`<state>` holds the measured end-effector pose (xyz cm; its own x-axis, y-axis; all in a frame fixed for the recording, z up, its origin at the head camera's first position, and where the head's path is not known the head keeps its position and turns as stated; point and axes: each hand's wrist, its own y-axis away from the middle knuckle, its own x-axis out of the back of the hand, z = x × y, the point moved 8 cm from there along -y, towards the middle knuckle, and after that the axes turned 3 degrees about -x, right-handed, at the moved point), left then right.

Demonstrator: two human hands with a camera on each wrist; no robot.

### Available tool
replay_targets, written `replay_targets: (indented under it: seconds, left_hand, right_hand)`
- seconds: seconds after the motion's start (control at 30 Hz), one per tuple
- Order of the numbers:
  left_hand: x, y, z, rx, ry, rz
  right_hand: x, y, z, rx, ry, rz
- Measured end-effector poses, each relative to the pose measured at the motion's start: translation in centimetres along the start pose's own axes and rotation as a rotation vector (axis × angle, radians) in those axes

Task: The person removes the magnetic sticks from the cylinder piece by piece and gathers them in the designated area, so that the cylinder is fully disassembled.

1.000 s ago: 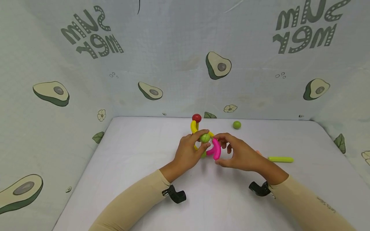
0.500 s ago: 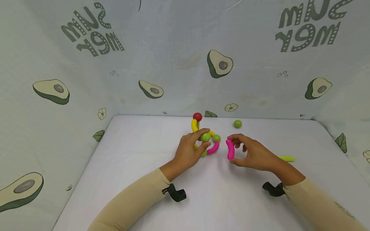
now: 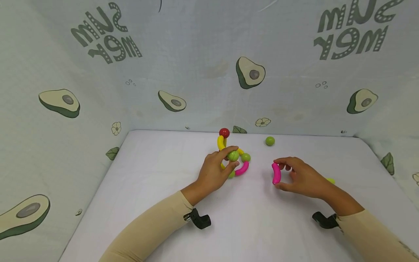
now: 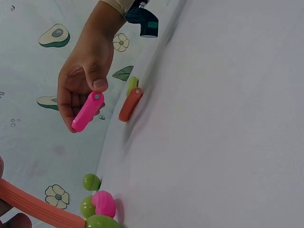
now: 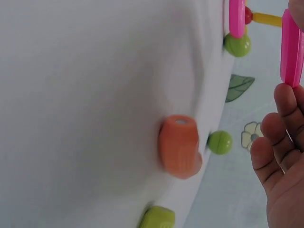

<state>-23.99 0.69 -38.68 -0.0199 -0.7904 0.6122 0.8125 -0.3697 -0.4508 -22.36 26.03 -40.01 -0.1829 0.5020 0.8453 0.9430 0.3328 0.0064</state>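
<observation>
My left hand (image 3: pixel 214 173) grips a toy structure of balls and magnetic rods, thumb and index finger around a green ball (image 3: pixel 233 156) on its top. In the left wrist view an orange rod (image 4: pixel 45 205) runs from these fingers down to another green ball (image 4: pixel 102 222). Yellow rods (image 3: pixel 221 143), a red ball (image 3: pixel 224 133) and a curved pink rod (image 3: pixel 242 169) belong to the structure; my hand hides part of it. To the right, apart from it, my right hand (image 3: pixel 302 178) pinches a loose curved pink rod (image 3: pixel 276 173) endwise between thumb and fingertips.
A loose green ball (image 3: pixel 270 141) lies near the table's back edge. Beside my right hand are an orange rod (image 5: pixel 179 147) and a lime rod (image 5: pixel 159 217), the latter mostly behind the right forearm in the head view. Printed cloth hangs behind the white table (image 3: pixel 157 156).
My right hand has drawn away rightward from the structure with the pink rod, uncovering a green ball and the structure's pink rod. The left hand keeps its grip in place.
</observation>
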Motion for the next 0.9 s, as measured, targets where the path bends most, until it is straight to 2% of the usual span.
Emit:
replay_targets:
  seconds: [0.4,0.9]
  left_hand:
    - [0.0,0.0,0.1,0.01,-0.001,-0.005]
    - [-0.1,0.0,0.0,0.021,0.006,-0.015]
  right_hand:
    - [0.0,0.8,2.1,-0.03,0.041,0.008]
    - [-0.2,1.3,3.7,-0.041,0.049,-0.012]
